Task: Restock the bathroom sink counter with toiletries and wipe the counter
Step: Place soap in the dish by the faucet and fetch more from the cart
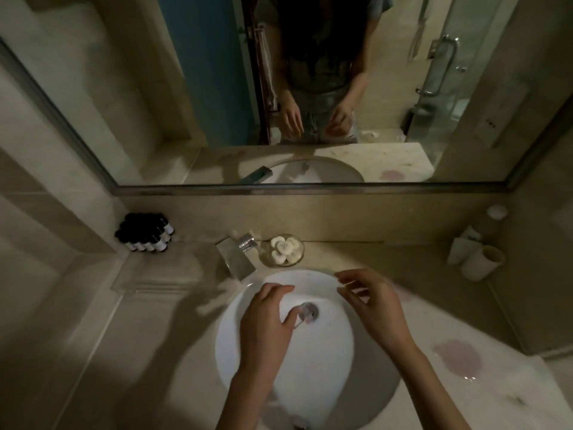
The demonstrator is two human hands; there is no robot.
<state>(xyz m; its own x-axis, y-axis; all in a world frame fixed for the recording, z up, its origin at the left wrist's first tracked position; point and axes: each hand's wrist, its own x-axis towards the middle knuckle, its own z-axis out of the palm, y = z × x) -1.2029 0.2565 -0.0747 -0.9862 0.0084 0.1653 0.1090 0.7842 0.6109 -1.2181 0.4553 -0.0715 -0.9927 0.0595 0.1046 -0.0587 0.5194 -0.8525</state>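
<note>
My left hand (266,324) hovers over the white sink basin (328,352), fingers loosely curved, thumb tip near the metal drain (310,311). My right hand (372,302) hangs over the basin's right rim, fingers spread and relaxed. Neither hand plainly holds anything. A glass dish (299,259) with several white round pieces sits behind the basin. Several small dark bottles with white labels (145,232) are stacked in the back left corner. A pinkish wet stain (459,356) lies on the counter (434,274) to the right.
A square chrome faucet (237,256) juts over the basin's back left. White cups (482,260) and a small white jar (497,211) stand at the back right. A glass tray (145,279) lies on the left. The mirror (310,88) above reflects a person and a glass shower door.
</note>
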